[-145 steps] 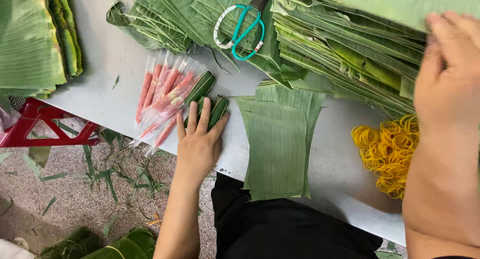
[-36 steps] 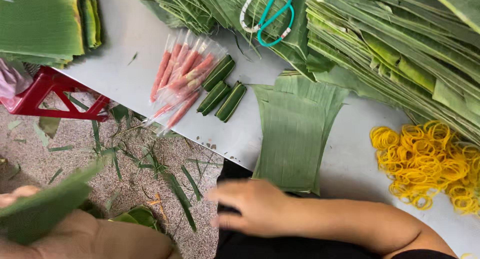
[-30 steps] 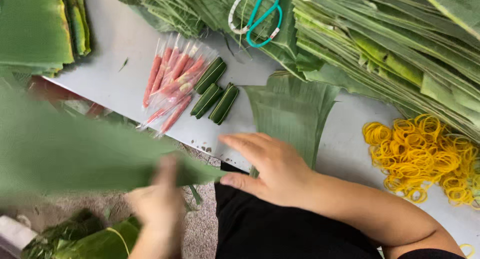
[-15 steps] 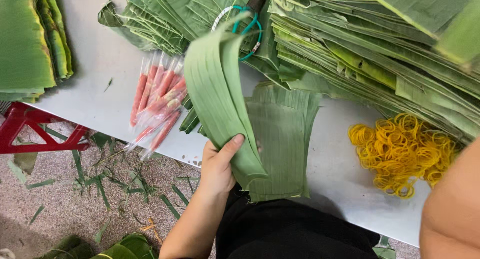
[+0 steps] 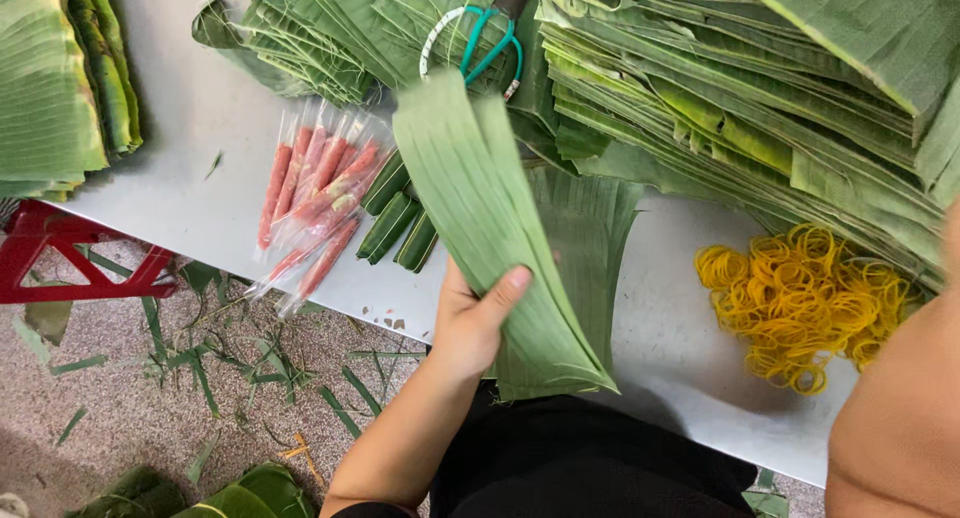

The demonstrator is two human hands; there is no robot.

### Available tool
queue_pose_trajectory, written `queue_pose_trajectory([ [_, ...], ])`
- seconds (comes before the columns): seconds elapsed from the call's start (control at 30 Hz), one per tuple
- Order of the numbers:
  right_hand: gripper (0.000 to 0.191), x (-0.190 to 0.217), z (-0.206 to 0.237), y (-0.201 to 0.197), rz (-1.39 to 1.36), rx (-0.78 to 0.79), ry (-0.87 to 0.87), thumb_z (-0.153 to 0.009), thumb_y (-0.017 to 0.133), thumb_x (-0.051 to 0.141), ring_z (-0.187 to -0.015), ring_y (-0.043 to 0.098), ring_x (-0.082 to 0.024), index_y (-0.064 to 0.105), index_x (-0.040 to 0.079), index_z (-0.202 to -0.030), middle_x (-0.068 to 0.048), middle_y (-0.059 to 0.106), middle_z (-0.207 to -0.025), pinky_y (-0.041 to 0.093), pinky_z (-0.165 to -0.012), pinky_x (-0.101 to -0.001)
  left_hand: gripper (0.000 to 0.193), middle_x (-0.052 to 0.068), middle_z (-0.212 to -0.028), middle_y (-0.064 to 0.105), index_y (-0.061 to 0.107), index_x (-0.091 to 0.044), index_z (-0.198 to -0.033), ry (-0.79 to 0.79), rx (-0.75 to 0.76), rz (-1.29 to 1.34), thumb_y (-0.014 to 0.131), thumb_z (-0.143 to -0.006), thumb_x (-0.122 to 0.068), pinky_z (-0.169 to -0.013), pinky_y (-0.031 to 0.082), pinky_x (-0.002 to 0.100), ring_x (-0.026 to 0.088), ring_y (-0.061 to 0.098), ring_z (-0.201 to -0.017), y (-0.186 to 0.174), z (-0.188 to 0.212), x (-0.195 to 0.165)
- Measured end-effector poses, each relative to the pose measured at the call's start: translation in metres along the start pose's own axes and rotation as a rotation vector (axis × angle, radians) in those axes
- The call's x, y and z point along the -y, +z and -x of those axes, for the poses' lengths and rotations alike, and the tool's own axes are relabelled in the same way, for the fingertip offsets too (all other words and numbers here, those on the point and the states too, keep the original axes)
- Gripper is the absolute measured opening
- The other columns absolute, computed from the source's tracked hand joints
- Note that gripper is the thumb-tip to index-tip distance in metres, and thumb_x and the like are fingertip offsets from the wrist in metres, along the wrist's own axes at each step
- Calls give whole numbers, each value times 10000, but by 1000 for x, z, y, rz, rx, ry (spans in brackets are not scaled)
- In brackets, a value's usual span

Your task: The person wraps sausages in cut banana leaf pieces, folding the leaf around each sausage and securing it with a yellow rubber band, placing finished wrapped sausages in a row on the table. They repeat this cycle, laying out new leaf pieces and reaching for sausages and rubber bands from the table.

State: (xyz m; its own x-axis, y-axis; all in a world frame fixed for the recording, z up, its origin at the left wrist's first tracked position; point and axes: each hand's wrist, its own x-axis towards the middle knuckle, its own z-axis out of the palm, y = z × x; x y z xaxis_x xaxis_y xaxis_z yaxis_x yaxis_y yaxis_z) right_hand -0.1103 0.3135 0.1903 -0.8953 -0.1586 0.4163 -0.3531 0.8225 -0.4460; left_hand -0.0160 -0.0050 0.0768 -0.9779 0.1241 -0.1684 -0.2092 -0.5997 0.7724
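Now left hand (image 5: pixel 470 318) gripping banana leaf (image 5: pixel 480 198)

The person's left hand (image 5: pixel 470 323) grips a long, ribbed green banana-leaf strip (image 5: pixel 490 228) by its near edge, thumb on top, holding it slantwise over the pale grey table (image 5: pixel 200 108) and above a flat cut leaf piece (image 5: pixel 590 248) lying there. Just left of the strip lie three short dark-green leaf-wrapped rolls (image 5: pixel 395 223) beside a bunch of pinkish-red sausages in clear plastic sleeves (image 5: pixel 315 193), while teal-handled scissors (image 5: pixel 485 43) rest on the big stack of folded green leaves (image 5: pixel 720 98) at the far side. A heap of yellow rubber bands (image 5: pixel 795 298) sits to the right, near the person's right forearm (image 5: pixel 900 418), whose hand is out of frame.
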Motion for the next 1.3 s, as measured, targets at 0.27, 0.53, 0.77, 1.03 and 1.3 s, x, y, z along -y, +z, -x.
queue_pose_trajectory([
  [0.27,348,38,74,87,-1085,258,568,-1006,781,242,-1020,679,-183,699,7,-1249,-98,735,-1155,545,-925,-337,275,71,-1107,734,702,4,-1234,-363,394,-340,740,-998,-133,-901,566,301,123,659,-997,-3,-1,25],
  [0.53,622,82,55,82,-237,421,-548,-624,818,189,-1184,670,-323,701,126,-1232,-111,737,-1238,503,-960,-487,523,66,-1094,730,640,-71,-1236,-697,-281,182,397,-1017,-479,-821,587,339,155,720,-940,-12,-16,33],
  [0.77,550,65,50,75,-402,273,-370,-735,832,456,-972,698,-298,707,58,-1093,-88,724,-1026,552,-818,-417,301,117,-943,717,691,-28,-1104,-237,323,-680,582,-1093,-308,-760,550,370,213,692,-848,-4,-6,11],
  [1.03,259,54,80,90,-313,295,-216,-846,827,286,-545,585,-275,665,114,-740,-55,599,-634,451,-521,-394,227,192,-681,655,681,-56,-950,-97,665,-1272,675,-926,-282,-597,492,501,411,657,-658,19,17,-37],
  [1.3,219,67,88,69,-709,457,478,-901,693,95,-913,683,-145,773,28,-1093,-72,758,-989,543,-829,-289,451,127,-978,729,683,-68,-1149,202,429,-1385,802,-818,-350,-836,515,465,344,678,-951,-1,34,-39],
])
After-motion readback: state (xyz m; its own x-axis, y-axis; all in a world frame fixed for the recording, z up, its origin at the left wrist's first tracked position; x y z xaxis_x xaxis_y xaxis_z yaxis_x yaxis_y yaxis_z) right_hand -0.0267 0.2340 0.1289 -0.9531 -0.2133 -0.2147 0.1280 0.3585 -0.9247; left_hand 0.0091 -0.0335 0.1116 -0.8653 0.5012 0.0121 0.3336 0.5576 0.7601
